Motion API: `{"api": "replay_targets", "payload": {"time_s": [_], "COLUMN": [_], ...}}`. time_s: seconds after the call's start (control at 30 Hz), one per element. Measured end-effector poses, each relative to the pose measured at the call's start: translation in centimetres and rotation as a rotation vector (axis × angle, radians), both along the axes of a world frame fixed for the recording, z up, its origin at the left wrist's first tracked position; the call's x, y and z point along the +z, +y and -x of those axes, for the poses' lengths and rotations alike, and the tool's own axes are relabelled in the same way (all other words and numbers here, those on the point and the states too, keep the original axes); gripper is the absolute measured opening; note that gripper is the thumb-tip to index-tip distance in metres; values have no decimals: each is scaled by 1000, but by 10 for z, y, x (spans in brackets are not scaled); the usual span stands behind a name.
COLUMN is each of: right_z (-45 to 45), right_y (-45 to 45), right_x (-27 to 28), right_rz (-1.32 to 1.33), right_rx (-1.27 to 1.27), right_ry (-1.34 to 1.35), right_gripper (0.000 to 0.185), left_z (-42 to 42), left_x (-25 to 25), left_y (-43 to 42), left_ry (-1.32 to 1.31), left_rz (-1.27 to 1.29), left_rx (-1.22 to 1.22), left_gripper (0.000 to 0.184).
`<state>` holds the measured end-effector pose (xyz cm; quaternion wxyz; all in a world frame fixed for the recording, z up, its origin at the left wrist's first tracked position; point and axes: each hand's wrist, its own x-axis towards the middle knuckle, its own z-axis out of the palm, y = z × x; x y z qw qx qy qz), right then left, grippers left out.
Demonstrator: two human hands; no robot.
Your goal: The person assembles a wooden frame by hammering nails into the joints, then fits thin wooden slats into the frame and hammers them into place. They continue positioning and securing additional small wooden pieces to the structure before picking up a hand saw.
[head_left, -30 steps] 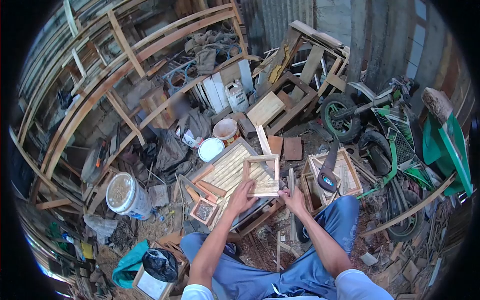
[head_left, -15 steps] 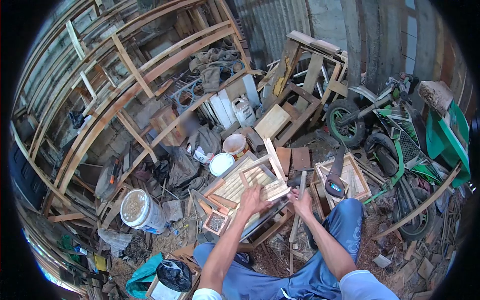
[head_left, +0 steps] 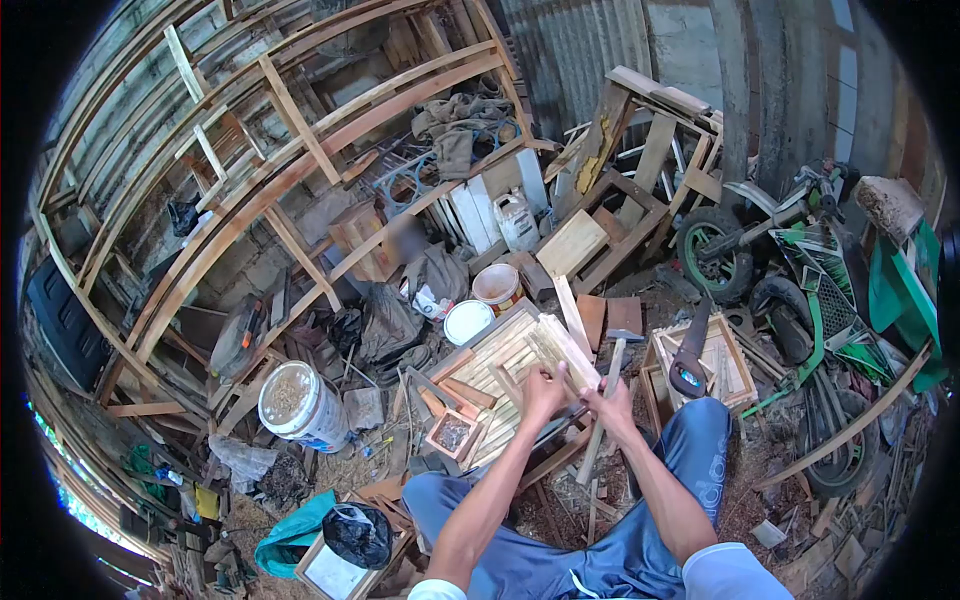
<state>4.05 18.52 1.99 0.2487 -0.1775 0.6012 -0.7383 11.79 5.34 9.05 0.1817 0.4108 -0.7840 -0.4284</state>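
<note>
My right hand (head_left: 612, 408) is wrapped around a hammer (head_left: 597, 447), its head pointing away from me and its handle slanting down between my knees. My left hand (head_left: 543, 392) is closed in a pinch just left of it; whatever lies between its fingertips is too small to make out. Both hands are over a low work surface laid with pale wooden strips (head_left: 500, 372), close to a light wooden piece (head_left: 566, 345) that stands up from it. A small wooden box (head_left: 453, 435) of small dark bits, perhaps nails, sits at the surface's left corner.
A handsaw (head_left: 689, 365) lies across a wooden box frame (head_left: 740, 372) by my right knee. White buckets (head_left: 300, 405) stand to the left. A small green motorbike (head_left: 800, 300) is at the right. Curved wooden framing (head_left: 230, 220) fills the back left. Scraps and shavings cover the ground.
My left hand has lifted off the wooden pieces, its fingers drawn into a pinch. The hammer is turned more upright in my right hand. The whole view has shifted slightly.
</note>
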Motion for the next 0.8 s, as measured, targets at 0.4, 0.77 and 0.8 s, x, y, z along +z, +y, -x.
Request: {"api": "replay_targets", "payload": {"time_s": [0.4,0.77,0.8], "right_z": [16,-4,-6], "right_y": [12,12,15], "right_x": [18,30,25], "right_rz": [104,140,125], "right_rx": [217,156,176], "right_ry": [-271,-276,-259], "right_gripper": [39,31,26], "left_z": [-97,-99,-100], "left_x": [-4,-37,-19], "left_y": [-61,-53,-43], "left_ry": [113,272,309], "left_rz": [324,-108,-99], "left_rx": [-60,-53,-5], "left_gripper": [49,39,41]}}
